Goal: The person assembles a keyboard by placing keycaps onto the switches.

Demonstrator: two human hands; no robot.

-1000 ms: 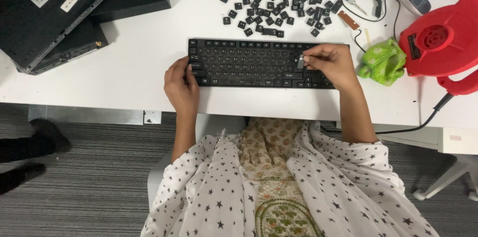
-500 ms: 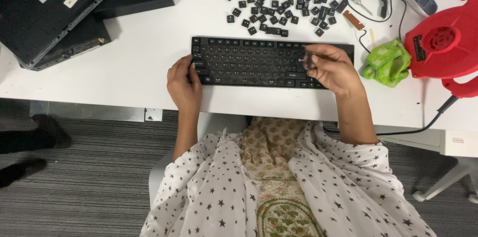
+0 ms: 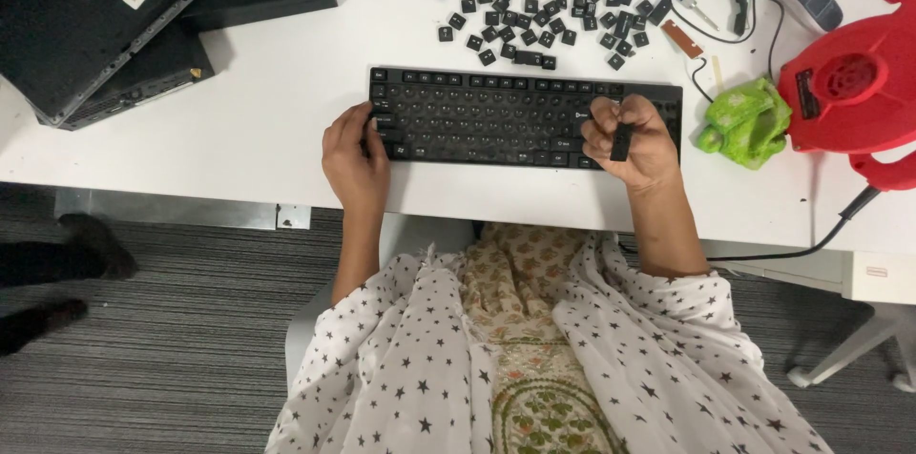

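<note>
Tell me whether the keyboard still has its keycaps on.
Mostly off. The keyboard shows bare round switch sockets across its middle, with caps left along the edges. Loose keycaps lie behind it, and the right hand holds one.
</note>
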